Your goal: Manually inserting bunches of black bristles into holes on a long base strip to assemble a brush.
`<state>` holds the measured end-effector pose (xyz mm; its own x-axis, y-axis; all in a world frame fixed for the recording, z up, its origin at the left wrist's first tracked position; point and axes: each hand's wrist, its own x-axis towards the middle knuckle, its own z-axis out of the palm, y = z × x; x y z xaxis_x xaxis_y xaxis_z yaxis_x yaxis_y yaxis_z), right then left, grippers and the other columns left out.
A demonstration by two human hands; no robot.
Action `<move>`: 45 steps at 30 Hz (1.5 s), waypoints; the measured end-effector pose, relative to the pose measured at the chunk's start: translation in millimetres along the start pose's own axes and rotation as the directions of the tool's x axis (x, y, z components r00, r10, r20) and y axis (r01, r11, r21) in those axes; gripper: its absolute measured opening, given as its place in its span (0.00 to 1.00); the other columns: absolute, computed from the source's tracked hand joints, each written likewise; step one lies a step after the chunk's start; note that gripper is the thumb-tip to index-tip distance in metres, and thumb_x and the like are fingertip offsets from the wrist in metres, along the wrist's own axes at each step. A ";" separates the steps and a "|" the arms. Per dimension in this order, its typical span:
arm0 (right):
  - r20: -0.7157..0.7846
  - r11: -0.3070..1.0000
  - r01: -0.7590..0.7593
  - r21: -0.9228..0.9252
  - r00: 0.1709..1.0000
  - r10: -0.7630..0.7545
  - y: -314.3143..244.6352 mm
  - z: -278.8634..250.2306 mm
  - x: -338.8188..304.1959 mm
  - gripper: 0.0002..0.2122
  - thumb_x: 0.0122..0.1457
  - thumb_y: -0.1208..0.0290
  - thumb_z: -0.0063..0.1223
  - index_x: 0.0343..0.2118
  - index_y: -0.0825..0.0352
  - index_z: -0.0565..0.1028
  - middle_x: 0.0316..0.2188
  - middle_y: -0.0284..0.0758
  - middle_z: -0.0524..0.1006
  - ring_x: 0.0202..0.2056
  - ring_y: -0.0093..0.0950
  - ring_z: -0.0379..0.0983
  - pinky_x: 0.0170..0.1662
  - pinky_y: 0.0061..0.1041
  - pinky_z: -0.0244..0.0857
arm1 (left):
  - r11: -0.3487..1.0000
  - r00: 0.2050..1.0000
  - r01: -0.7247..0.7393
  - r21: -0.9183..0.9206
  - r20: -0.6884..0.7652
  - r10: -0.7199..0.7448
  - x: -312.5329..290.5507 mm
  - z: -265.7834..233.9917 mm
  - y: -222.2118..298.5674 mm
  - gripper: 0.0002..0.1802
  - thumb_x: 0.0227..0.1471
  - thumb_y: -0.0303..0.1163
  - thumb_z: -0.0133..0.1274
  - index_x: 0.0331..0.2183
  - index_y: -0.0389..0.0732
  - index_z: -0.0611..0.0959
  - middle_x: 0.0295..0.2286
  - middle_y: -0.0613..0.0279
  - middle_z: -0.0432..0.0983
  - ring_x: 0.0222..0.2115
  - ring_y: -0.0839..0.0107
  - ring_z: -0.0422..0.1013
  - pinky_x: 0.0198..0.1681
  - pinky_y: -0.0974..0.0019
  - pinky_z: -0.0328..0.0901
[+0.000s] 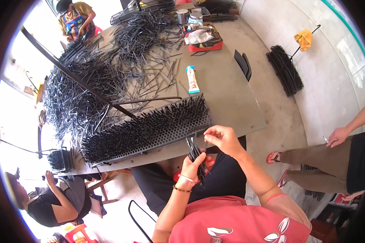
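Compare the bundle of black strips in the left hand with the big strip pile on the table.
Size: the bundle is a small handful, while the pile covers much of the table.
Pose: the bundle's strips run roughly side by side, gripped in the left hand; the pile's lie loose, pointing every way.
Shared: both consist of thin, dark strips.

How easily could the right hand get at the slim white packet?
Likely yes: bare tabletop leaves the right hand a way to the packet past the bristly black tray's right end, though that hand seems to pinch a thin strip.
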<state>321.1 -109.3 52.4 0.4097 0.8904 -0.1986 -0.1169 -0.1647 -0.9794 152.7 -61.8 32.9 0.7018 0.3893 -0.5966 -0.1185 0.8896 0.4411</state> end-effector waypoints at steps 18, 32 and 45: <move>-0.265 0.628 0.525 -0.574 0.607 -0.749 -22.4 -10.2 58.7 0.05 0.53 0.80 0.54 0.33 0.70 0.74 0.27 0.37 0.75 0.27 0.27 0.74 0.32 0.22 0.67 | 0.994 0.996 -0.022 0.104 0.083 0.014 -1.7 -1.4 0.0 0.19 0.54 0.27 0.51 0.48 0.39 0.68 0.20 0.65 0.67 0.17 0.74 0.65 0.19 0.71 0.64; -0.119 0.475 0.520 -0.710 0.577 -0.808 -4.6 -4.5 60.0 0.05 0.50 0.80 0.56 0.31 0.68 0.75 0.27 0.36 0.75 0.28 0.33 0.73 0.32 0.28 0.67 | 0.995 0.992 -0.060 0.082 0.118 0.050 -4.0 -2.3 1.5 0.20 0.54 0.26 0.51 0.48 0.39 0.68 0.23 0.67 0.67 0.19 0.77 0.65 0.20 0.72 0.65; -0.001 0.901 0.196 -0.387 0.977 -0.214 -11.4 29.1 23.6 0.09 0.54 0.72 0.57 0.34 0.72 0.77 0.26 0.31 0.76 0.23 0.15 0.68 0.24 0.18 0.63 | 0.993 0.977 -0.115 0.039 0.185 0.106 -9.9 -14.5 8.3 0.19 0.55 0.26 0.49 0.49 0.40 0.68 0.21 0.67 0.66 0.19 0.77 0.64 0.20 0.73 0.62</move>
<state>305.8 -74.1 59.9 0.4265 0.9044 0.0152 0.3255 -0.1378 -0.9355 134.6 -54.8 32.8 0.8031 0.4305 -0.4119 -0.1712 0.8289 0.5325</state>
